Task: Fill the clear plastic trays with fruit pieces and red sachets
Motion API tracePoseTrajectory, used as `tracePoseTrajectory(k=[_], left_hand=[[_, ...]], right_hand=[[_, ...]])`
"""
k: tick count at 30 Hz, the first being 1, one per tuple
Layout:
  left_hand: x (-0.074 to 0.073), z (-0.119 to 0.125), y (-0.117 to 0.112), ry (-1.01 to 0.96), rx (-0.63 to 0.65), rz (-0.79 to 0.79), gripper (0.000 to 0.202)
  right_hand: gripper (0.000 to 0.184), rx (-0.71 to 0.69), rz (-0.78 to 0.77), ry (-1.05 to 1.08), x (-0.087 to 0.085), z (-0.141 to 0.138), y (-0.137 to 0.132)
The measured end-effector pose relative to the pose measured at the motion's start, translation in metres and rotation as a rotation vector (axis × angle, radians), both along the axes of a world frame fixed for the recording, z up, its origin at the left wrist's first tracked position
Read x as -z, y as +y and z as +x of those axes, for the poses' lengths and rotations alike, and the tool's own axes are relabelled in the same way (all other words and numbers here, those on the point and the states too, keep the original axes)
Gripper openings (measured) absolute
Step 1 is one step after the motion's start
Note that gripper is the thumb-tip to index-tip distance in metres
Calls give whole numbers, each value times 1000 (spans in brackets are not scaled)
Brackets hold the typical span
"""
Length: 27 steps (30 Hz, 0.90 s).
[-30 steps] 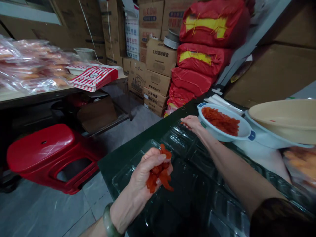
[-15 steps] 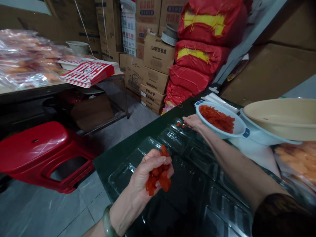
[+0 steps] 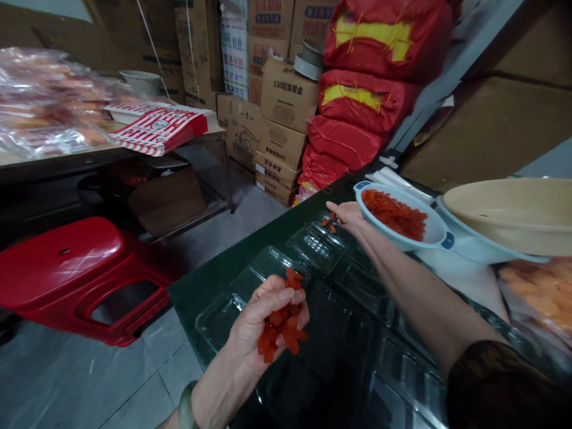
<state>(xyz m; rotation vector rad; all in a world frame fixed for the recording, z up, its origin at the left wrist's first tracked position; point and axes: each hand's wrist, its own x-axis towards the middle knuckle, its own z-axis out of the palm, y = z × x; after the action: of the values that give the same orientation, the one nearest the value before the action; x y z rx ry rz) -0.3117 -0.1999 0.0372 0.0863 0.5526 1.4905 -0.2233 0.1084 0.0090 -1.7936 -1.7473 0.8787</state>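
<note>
My left hand (image 3: 263, 319) is closed around a clump of red-orange dried fruit pieces (image 3: 281, 330) above clear plastic compartment trays (image 3: 313, 247) that lie on a dark green table (image 3: 210, 286). My right hand (image 3: 346, 215) reaches far across the trays. Its fingertips are pinched beside a few red pieces (image 3: 330, 221) lying in a far compartment. Just right of that hand sits a white colander with blue handles (image 3: 435, 235), filled with the same red pieces.
A beige basin (image 3: 509, 217) is stacked on a white one at the right. A red plastic stool (image 3: 75, 274) stands on the floor at left. Behind are cardboard boxes (image 3: 286, 98), red sacks (image 3: 361, 101) and a table of bagged goods (image 3: 49, 119).
My right hand has moved a little farther along the trays, and red pieces now lie in the far compartment. My left hand has dropped slightly, still gripping its clump.
</note>
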Motion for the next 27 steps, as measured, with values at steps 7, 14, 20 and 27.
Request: tracePoseTrajectory(k=[7,14,20,27], left_hand=[[0,-5,-5,-4,-21,-13,35],[3,-3,-7,8,-10,-17,30],[3,-2,-8,15,-11,-6,31],[3,-1,-11,18,-4,24,31]], right_hand=[[31,23,-122,48,-13,3,0],[20,-58,-173,-97,-14,27,-8],[27,-124,20,-292,-6,38,-13],[20,-141,3,-252,-11,37,-20]])
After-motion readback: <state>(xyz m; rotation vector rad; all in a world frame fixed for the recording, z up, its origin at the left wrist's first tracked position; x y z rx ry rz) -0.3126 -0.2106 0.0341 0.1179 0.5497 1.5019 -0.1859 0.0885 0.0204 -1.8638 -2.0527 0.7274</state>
